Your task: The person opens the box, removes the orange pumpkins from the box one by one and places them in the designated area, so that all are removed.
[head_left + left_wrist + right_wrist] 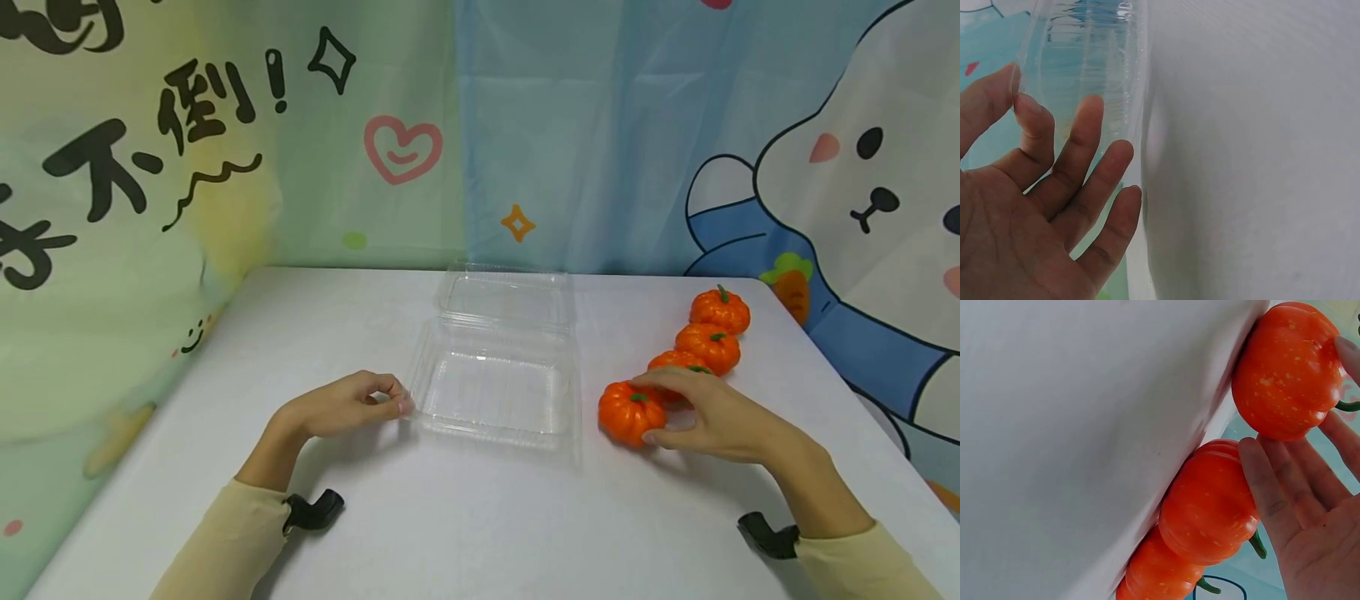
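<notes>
A clear plastic clamshell box [491, 387] lies with its lid [506, 298] folded back behind it. My left hand [352, 407] is at the box's left edge; in the left wrist view, thumb and index finger pinch the thin rim [1017, 78] while the other fingers spread loosely. My right hand [708, 417] holds the front toy pumpkin [628, 414], orange with a green stem, between thumb and fingers. That pumpkin [1288, 372] appears to rest on the table. One fingertip is close beside the second pumpkin [1210, 503], partly hidden by the hand in the head view.
Behind the held pumpkin, more orange pumpkins [708, 348] run in a slanting row toward the table's back right corner. The white table [465, 517] ends at a printed cartoon curtain [600, 133]. A black strap piece [315, 510] sticks out at each wrist.
</notes>
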The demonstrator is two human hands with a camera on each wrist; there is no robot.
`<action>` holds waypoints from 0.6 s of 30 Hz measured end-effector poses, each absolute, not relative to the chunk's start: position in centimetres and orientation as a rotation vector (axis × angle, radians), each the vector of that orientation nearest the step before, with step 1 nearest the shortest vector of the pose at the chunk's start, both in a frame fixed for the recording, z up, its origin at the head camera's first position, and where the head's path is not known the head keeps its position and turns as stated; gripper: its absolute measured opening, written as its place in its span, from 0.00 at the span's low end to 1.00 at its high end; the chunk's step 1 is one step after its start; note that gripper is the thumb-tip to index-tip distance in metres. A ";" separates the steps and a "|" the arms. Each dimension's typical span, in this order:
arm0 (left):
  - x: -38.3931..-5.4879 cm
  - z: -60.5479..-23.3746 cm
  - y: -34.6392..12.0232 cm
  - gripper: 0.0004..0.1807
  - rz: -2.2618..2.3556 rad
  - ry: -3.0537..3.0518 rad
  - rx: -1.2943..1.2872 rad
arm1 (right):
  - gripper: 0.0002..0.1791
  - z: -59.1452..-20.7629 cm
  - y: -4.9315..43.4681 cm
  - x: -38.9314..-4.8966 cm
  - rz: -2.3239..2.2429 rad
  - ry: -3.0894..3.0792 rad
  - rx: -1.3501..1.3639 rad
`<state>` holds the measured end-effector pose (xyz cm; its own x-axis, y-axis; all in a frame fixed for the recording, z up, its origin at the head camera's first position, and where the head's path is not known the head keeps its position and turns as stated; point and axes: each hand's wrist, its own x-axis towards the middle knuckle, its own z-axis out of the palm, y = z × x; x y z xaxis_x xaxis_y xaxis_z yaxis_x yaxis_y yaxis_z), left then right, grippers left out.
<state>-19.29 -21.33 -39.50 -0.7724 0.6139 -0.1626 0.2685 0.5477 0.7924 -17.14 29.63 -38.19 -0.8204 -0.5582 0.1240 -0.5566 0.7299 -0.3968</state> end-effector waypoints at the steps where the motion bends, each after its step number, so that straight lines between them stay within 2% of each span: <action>1: -19.3 -39.5 -21.4 0.11 1.102 2.364 0.721 | 0.32 -38.2 29.6 -17.1 -0.663 2.920 -0.939; 6: -19.3 -39.5 -21.4 0.13 1.094 2.380 0.710 | 0.32 -38.1 29.7 -17.1 -0.680 2.914 -0.924; 13: -19.4 -39.3 -21.5 0.14 1.105 2.391 0.681 | 0.38 -37.8 29.7 -17.3 -0.710 2.921 -0.885; 18: -19.8 -39.2 -21.6 0.17 1.118 2.454 0.640 | 0.34 -37.2 29.4 -17.8 -0.734 2.947 -0.914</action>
